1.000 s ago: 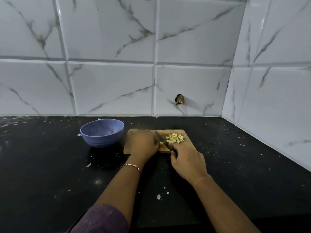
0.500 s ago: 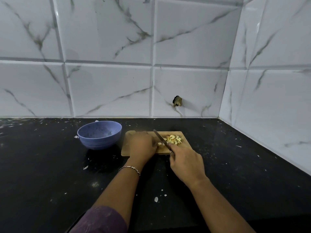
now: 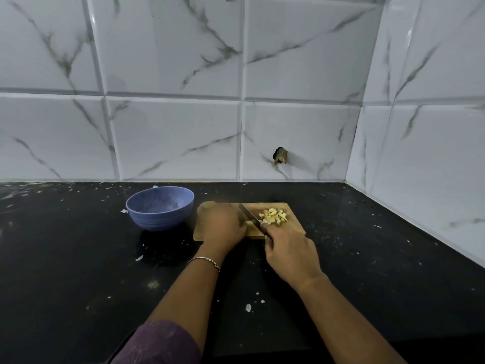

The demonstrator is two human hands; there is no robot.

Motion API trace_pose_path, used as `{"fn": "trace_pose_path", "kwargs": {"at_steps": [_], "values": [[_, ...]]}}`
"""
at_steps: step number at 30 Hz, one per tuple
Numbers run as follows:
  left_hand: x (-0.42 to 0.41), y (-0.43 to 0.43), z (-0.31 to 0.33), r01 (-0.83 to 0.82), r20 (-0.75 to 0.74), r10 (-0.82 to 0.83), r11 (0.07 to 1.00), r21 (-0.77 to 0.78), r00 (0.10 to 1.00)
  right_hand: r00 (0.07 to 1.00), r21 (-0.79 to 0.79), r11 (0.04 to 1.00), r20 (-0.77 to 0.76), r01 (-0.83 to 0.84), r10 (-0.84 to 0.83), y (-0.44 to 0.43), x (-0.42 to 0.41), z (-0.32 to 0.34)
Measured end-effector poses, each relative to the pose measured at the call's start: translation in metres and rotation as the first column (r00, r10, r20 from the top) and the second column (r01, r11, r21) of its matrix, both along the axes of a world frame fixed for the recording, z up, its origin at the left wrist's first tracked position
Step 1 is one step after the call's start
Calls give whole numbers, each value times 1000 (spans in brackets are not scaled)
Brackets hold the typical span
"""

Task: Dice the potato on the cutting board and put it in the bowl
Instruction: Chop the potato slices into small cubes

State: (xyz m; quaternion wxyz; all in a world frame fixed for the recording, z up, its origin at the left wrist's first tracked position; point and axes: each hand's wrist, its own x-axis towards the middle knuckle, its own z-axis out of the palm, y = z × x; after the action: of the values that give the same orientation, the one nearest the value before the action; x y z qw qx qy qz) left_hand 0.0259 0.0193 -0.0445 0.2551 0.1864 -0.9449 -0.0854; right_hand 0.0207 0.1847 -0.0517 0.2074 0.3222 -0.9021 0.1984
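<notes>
Little has shifted since a second ago: both hands sit where they did on the board, and the blade lies on the same slant.

Nearest, a purple fabric sleeve [image 3: 160,342] covers the left upper arm, and a thin silver bracelet [image 3: 203,261] rings that wrist. The right hand [image 3: 291,252] is clenched around the handle of a dark-bladed kitchen knife [image 3: 249,214], whose tip points toward eleven o'clock. The left hand [image 3: 223,227] arches knuckles-up, its fingertips curled down to pin a pale uncut potato strip [image 3: 249,223] against the blade.

On the small rectangular wooden cutting board [image 3: 294,227], a heap of yellowish potato cubes [image 3: 274,218] lies at the knife's two o'clock. Dicing looks nearly finished, though how much is under the left hand is hidden. The round blue plastic bowl [image 3: 160,219], at the board's ten o'clock, holds no potato yet, so the transfer remains.
</notes>
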Motion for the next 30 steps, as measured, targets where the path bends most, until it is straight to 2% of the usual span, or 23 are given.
{"fn": "trace_pose_path", "kwargs": {"at_steps": [21, 27, 30], "values": [[-2, 1, -2, 26, -22, -26, 1000, 3, 999, 996, 101, 995, -84, 21, -13, -1, -2, -3], [-8, 1, -4, 6, 2, -6, 1000, -28, 1000, 999, -45, 999, -35, 24, -26, 3, -1, 0], [-10, -1, -6, 43, -8, -43, 999, 9, 999, 1000, -54, 999, -26, 7, -8, 1, 0, 0]]}}
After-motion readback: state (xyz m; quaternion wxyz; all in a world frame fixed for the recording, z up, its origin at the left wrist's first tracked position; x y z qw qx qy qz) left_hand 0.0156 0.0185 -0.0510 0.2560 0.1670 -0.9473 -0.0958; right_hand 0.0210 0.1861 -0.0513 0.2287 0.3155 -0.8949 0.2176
